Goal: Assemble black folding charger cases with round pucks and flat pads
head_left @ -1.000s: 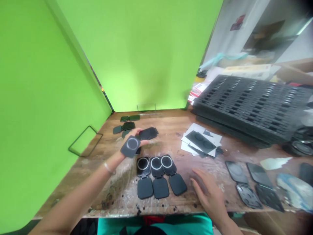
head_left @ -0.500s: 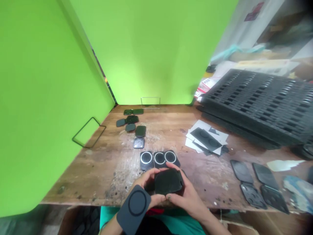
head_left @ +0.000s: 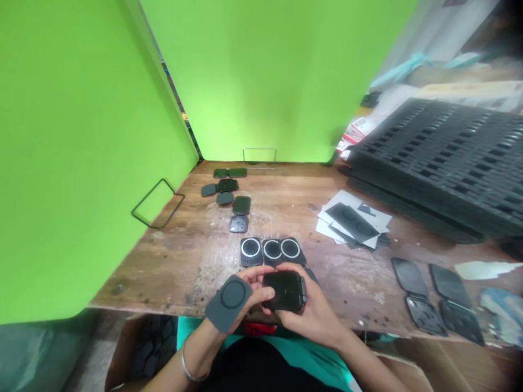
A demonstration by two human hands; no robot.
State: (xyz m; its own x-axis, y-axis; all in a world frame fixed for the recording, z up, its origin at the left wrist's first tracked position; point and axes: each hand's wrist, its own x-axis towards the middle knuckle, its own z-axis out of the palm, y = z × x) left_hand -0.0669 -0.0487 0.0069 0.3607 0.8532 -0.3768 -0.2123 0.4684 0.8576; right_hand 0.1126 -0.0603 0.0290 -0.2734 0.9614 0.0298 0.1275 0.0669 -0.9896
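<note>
Both hands hold a dark hinged case (head_left: 283, 292) above the table's front edge. My left hand (head_left: 254, 294) grips its left side, with the thumb on top. My right hand (head_left: 307, 310) wraps round the right side, beside the hinge. A grey sheet with a black ring (head_left: 229, 300) lies over the back of my left hand and wrist. Just beyond the hands are a black pad with a white ring (head_left: 250, 249) and two similar pads, one (head_left: 272, 250) in the middle and one (head_left: 290, 249) at the right, these two overlapping.
Several dark cases (head_left: 242, 205) lie at the back left. White and dark sheets (head_left: 351, 222) are piled right of centre. Two opened cases (head_left: 425, 314) lie at the front right, below a black slatted crate (head_left: 441, 158). Green panels (head_left: 261, 81) stand behind and left, with wire stands (head_left: 157, 209).
The view has shifted. The case in my hands has turned slightly, and my left thumb has moved onto its top face. The grey sheet stays on my left wrist.
</note>
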